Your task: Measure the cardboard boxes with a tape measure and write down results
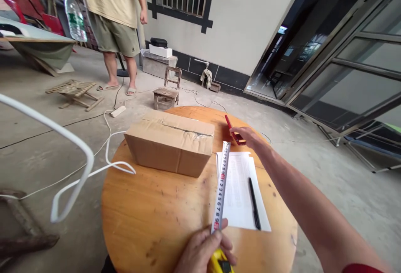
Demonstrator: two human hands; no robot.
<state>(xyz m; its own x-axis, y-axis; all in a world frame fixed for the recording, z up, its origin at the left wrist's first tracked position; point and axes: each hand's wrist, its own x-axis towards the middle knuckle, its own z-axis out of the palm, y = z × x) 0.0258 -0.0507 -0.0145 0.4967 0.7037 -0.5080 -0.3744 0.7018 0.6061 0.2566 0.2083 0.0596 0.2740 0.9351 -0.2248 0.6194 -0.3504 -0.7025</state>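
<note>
At the bottom of the head view, my left hand (200,248) is closed around a yellow tape measure (221,262). Its silver blade (221,185), marked with numbers, reaches forward over the left edge of some white paper sheets (238,172). My right hand (249,136) is stretched out beyond the paper, its fingers on a thin red angled object (228,122) whose kind I cannot make out. A closed brown cardboard box (169,151) stands to the left of the blade, apart from both hands. On the sheets lies a black pen (254,204).
All this rests on a round wooden table (150,218). A bent white tube (75,139) juts in from the left. Beyond stand a small wooden chair (166,91), a folding stool (73,91) and a person (112,14) holding a plastic bottle (74,18). Cables cross the floor.
</note>
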